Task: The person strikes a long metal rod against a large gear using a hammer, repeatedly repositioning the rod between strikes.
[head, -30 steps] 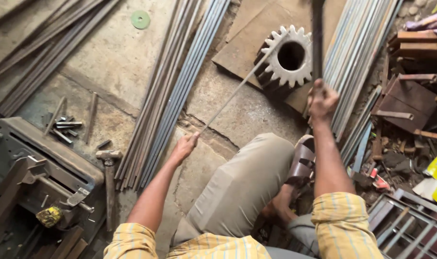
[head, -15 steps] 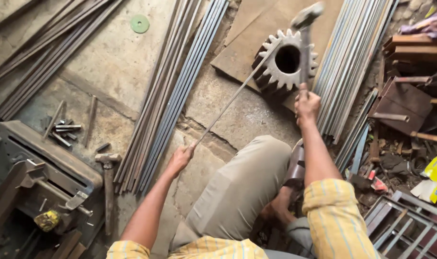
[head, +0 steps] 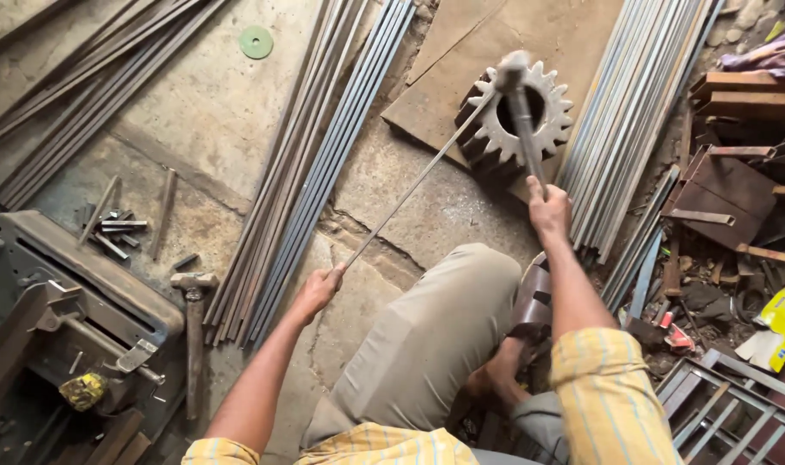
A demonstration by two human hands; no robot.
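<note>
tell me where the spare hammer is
In the head view, the spare hammer lies on the floor at lower left, between the grey machine and the rod bundle.

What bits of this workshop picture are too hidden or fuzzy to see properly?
Head view:
- Hammer head: blurred; its contact with the thin metal rod is unclear.
- Right hand: its fingers hide the hammer's handle end.
- Large toothed steel gear: underside hidden.
- Grey bar bundles: cut off at top.

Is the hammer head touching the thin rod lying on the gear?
Touching: the head view shows the hammer head down on the thin rod's tip atop the gear.
</note>
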